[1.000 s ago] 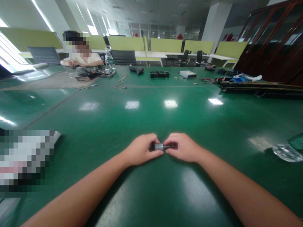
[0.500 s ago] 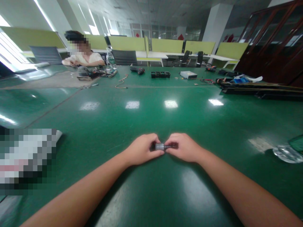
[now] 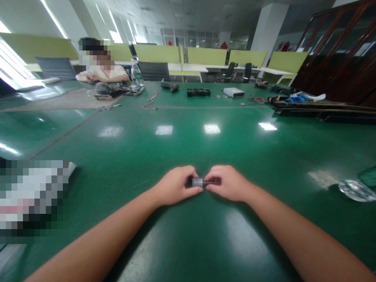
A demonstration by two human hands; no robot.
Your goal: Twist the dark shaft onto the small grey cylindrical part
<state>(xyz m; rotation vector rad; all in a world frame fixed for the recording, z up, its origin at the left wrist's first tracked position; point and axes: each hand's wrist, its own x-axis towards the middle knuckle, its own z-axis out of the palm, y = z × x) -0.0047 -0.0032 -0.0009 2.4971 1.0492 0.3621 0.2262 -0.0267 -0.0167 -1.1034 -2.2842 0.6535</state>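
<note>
Just above the green tabletop (image 3: 188, 145), both my hands meet around a small cylindrical part (image 3: 197, 182). It lies sideways, with a shiny grey barrel and a dark, narrower, ridged end pointing right; its exact kind does not show. The thumb and fingers of my left hand (image 3: 178, 185) are closed on the barrel, whose dark left end is partly hidden in the palm. My right hand (image 3: 226, 183) pinches the narrow dark end, and its fingers cover some of it.
A pixelated box-like object (image 3: 32, 196) sits at the left. Clear glass or plastic (image 3: 357, 190) stands at the right edge. Along the far side lie a black slotted part (image 3: 199, 92), a silver box (image 3: 233, 92), a cord (image 3: 150, 102) and dark strips (image 3: 320, 111). Someone (image 3: 102, 72) sits across, near a bottle (image 3: 136, 73).
The hands and the part between them stay almost in place. A very slight gap shows between my left thumb and right fingertips; the whole view has shifted a little.
</note>
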